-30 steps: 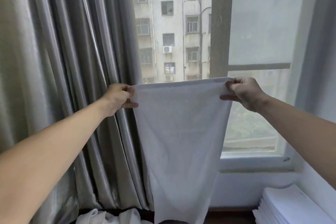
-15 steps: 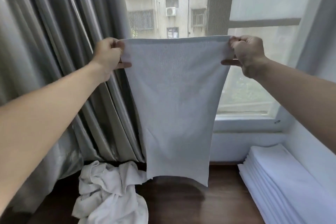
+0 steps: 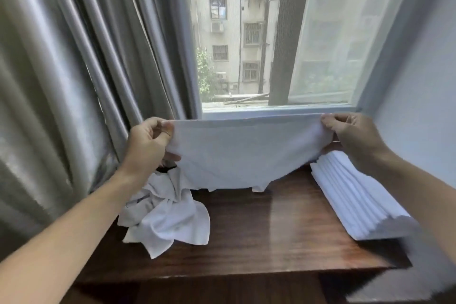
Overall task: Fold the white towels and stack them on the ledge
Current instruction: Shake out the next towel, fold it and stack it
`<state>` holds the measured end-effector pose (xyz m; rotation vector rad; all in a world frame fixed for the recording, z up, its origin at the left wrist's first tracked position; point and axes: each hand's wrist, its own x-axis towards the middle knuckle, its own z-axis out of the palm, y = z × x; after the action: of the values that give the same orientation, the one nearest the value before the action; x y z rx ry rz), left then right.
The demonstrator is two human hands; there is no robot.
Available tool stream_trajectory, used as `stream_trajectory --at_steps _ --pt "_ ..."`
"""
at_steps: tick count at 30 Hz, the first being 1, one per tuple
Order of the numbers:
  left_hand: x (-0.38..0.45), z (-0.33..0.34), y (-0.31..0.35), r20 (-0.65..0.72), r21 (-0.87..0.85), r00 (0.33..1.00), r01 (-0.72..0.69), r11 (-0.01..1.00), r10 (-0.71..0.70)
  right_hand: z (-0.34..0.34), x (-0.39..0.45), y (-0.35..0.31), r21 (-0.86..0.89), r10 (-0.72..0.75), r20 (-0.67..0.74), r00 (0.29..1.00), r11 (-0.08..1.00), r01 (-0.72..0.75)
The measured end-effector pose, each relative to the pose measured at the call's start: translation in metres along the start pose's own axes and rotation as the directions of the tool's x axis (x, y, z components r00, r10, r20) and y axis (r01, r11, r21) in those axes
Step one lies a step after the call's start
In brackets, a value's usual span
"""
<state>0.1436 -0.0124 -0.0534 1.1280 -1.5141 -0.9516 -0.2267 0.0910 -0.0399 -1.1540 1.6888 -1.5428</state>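
I hold a white towel stretched by its top corners over the dark wooden ledge. My left hand pinches its left corner and my right hand pinches its right corner. The towel's lower edge touches the ledge near the back. A crumpled heap of unfolded white towels lies on the left of the ledge. A neat stack of folded white towels sits on the right, beside the wall.
Grey curtains hang at the left, down to the ledge. A window with a white sill is behind the ledge, and a pale wall bounds the right side.
Both hands have lowered the hanging towel from window height down to the ledge, so its bottom edge now rests on the wood. My view has tilted downward.
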Motion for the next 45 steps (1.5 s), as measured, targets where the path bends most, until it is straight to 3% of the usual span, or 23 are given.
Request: stream_trajectory --at_steps 7,11,16,23,26,29,34,37,39,41,43,45 --pt "-0.084 -0.017 -0.082 0.120 0.117 0.965 0.219 0.969 -0.233 0.011 -0.092 0.092 -0.103 0.174 0.079 0.982 0.981 -0.166" --pt "-0.098 -0.015 -0.123 0.209 0.224 0.892 0.354 0.908 -0.400 0.019 -0.114 0.139 -0.158 0.305 0.144 0.941 0.946 -0.282" --pt "-0.080 -0.004 -0.156 0.299 0.396 0.806 0.382 0.835 -0.511 0.029 -0.099 0.172 -0.207 0.416 0.203 0.886 0.903 -0.376" --pt "0.016 0.045 -0.179 0.297 0.380 0.856 0.300 0.875 -0.423 0.041 0.007 0.211 -0.221 0.369 0.129 0.920 0.915 -0.336" --pt "0.062 0.072 -0.211 0.274 0.367 0.861 0.318 0.874 -0.428 0.053 0.059 0.245 -0.215 0.411 0.104 0.906 0.898 -0.383" --pt "0.099 0.107 -0.254 0.216 0.332 0.867 0.368 0.869 -0.450 0.066 0.100 0.286 -0.210 0.512 0.096 0.853 0.849 -0.486" --pt "0.115 0.158 -0.329 0.094 0.384 0.787 0.537 0.751 -0.610 0.089 0.127 0.348 -0.204 0.686 -0.002 0.728 0.712 -0.671" --pt "0.114 0.171 -0.355 0.015 0.384 0.708 0.648 0.658 -0.706 0.098 0.139 0.361 -0.156 0.834 -0.036 0.551 0.540 -0.827" --pt "0.116 0.173 -0.366 -0.021 0.370 0.643 0.716 0.592 -0.766 0.101 0.149 0.358 -0.139 0.918 0.023 0.395 0.395 -0.908" --pt "0.118 0.172 -0.372 -0.025 0.335 0.606 0.755 0.564 -0.795 0.102 0.155 0.358 -0.079 0.946 0.117 0.302 0.311 -0.947" --pt "0.120 0.172 -0.368 -0.014 0.310 0.601 0.762 0.568 -0.799 0.102 0.156 0.361 -0.052 0.922 0.184 0.340 0.354 -0.934" --pt "0.122 0.172 -0.364 -0.002 0.270 0.617 0.758 0.593 -0.787 0.103 0.155 0.367 -0.102 0.873 0.197 0.447 0.472 -0.876"
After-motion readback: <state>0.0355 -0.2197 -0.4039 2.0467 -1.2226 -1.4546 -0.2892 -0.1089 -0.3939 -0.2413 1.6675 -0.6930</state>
